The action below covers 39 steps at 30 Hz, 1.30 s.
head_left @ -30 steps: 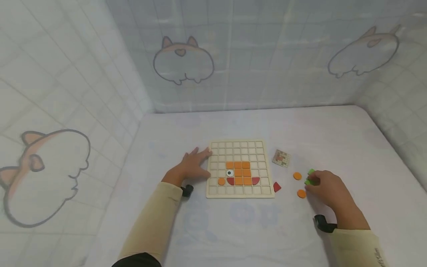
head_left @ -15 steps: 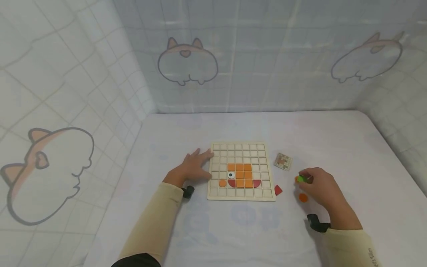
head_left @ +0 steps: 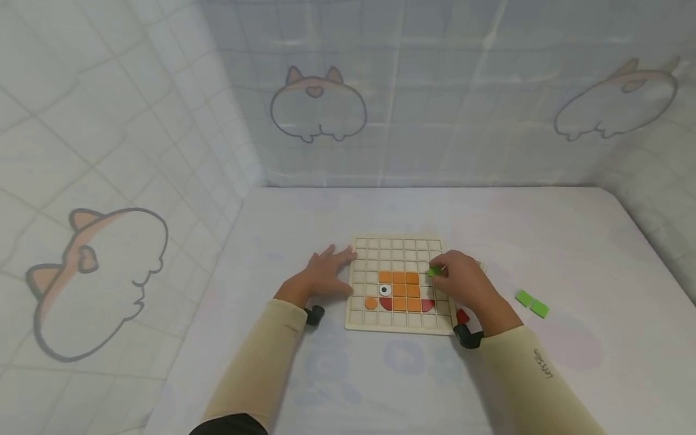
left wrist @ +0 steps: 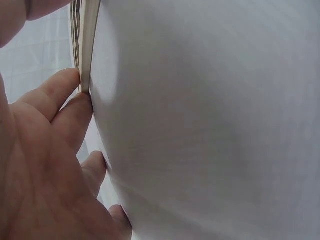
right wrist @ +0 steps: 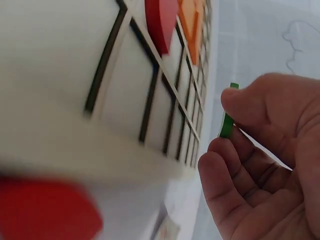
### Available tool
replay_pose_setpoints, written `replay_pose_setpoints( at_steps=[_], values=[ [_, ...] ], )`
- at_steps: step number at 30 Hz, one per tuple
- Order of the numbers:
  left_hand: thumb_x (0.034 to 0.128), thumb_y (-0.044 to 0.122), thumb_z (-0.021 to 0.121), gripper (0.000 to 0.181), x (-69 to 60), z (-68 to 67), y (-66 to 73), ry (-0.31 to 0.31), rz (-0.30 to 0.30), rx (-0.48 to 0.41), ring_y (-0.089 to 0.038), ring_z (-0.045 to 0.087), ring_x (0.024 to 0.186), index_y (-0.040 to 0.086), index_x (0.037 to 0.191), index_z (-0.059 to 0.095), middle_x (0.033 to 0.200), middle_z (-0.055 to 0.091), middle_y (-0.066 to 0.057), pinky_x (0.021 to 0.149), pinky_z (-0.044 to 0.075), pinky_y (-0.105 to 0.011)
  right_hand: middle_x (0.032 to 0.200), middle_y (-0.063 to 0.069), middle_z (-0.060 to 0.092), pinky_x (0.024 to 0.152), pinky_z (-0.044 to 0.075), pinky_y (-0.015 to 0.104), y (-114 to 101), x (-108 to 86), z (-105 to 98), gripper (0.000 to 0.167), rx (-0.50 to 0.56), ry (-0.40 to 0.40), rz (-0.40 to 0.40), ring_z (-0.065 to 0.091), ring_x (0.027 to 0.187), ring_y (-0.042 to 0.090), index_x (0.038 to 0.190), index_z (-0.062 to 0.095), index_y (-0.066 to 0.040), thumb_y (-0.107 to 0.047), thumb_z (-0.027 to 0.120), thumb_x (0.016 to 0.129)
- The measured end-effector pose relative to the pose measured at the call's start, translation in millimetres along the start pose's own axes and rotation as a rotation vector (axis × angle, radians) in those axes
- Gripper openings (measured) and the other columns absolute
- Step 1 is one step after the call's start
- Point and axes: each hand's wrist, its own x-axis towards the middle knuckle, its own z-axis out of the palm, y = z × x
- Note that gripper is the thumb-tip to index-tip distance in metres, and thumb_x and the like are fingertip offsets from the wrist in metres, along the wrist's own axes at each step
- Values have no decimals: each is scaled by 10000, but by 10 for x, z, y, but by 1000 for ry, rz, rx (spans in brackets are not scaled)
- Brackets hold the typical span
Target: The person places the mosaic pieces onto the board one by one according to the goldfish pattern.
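Observation:
A pale wooden grid board (head_left: 375,326) lies on the table, bearing orange squares (head_left: 399,290), an orange disc (head_left: 371,303), an eye piece (head_left: 385,290) and two red pieces (head_left: 428,305). My left hand (head_left: 321,278) has its fingers spread, with thumb and fingertips touching the board's left edge; in the left wrist view the fingers (left wrist: 60,95) meet the board's side. Over the board's right part, my right hand (head_left: 464,281) pinches a green piece (head_left: 433,271) between thumb and fingers. The right wrist view shows that green piece (right wrist: 226,125) held above the board surface.
Two green pieces (head_left: 531,304) lie on the table to the right. A red piece (head_left: 463,316) sits beside the board's right edge. A small patterned card (head_left: 482,266) is mostly hidden behind my right hand. White tiled-pattern walls stand behind and at the sides.
My right hand has moved left from the loose pieces to above the board, carrying a green piece. Two green pieces now show on the table at right. My left hand remains at the board's edge.

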Motion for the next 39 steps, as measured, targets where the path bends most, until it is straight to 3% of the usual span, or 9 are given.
replay_pose_setpoints(
  at_steps=[8, 14, 20, 23, 28, 32, 34, 36, 39],
  values=[
    [767, 365, 752, 914, -22, -21, 22, -6, 13, -1, -232, -10, 1603, 325, 1589, 354, 1691, 183, 144, 1288, -15, -530, 1319, 164, 642, 1074, 485, 544, -93, 265, 107, 312, -71, -20, 15, 570, 1203, 346, 1223, 726, -67, -155, 714, 923],
    [768, 374, 745, 912, -20, -29, 43, -2, 8, 15, -230, -6, 1603, 335, 1589, 350, 1691, 190, 141, 1290, -15, -523, 1330, 163, 633, 1095, 466, 550, -128, 315, 94, 299, -106, -42, 38, 562, 1227, 349, 1217, 731, -73, -136, 708, 926],
    [760, 367, 748, 914, -14, -27, 51, 2, -15, 0, -216, -9, 1603, 354, 1584, 354, 1690, 193, 150, 1290, -18, -518, 1358, 165, 601, 1097, 465, 554, -100, 301, 83, 308, -88, -47, 6, 550, 1263, 362, 1240, 718, -66, -113, 676, 938],
    [766, 363, 751, 908, -18, -26, 45, 2, -9, -4, -220, -10, 1603, 346, 1584, 358, 1689, 193, 151, 1290, -17, -521, 1369, 187, 577, 1113, 452, 554, -45, 252, 53, 340, -108, -9, 9, 535, 1282, 371, 1298, 679, -43, -134, 599, 980],
    [765, 366, 745, 903, -36, -31, 34, 13, 0, 6, -232, -5, 1603, 337, 1582, 363, 1689, 195, 149, 1289, -7, -532, 1295, 257, 561, 1037, 512, 544, 114, 162, -53, 425, -189, 99, 169, 579, 1150, 387, 1360, 584, 35, -204, 523, 1014],
    [760, 373, 733, 909, -44, -39, 31, 13, 3, 24, -237, -3, 1603, 340, 1586, 355, 1691, 189, 144, 1287, -3, -538, 1185, 245, 583, 825, 564, 476, 219, 142, -103, 439, -244, 41, 282, 580, 964, 347, 1326, 582, 58, -230, 561, 996],
    [760, 368, 731, 911, -42, -41, 34, 11, 7, 24, -240, -3, 1603, 335, 1588, 352, 1692, 188, 140, 1287, -2, -540, 1221, 236, 607, 837, 560, 477, 250, 130, -119, 408, -251, 4, 269, 589, 995, 354, 1329, 598, 37, -201, 557, 1001],
    [760, 365, 731, 916, -42, -44, 40, 5, 8, 21, -243, -3, 1602, 330, 1591, 347, 1694, 184, 136, 1287, -4, -540, 1302, 222, 619, 944, 546, 525, 284, 107, -133, 385, -249, -10, 212, 594, 1116, 388, 1354, 609, 1, -153, 544, 1007],
    [759, 370, 727, 920, -43, -48, 49, -1, 6, 29, -244, -4, 1603, 331, 1593, 340, 1696, 180, 136, 1287, 2, -543, 1382, 201, 600, 1067, 477, 581, 332, 58, -152, 391, -258, 30, 117, 552, 1266, 418, 1394, 605, -55, -121, 564, 1010]
  ],
)
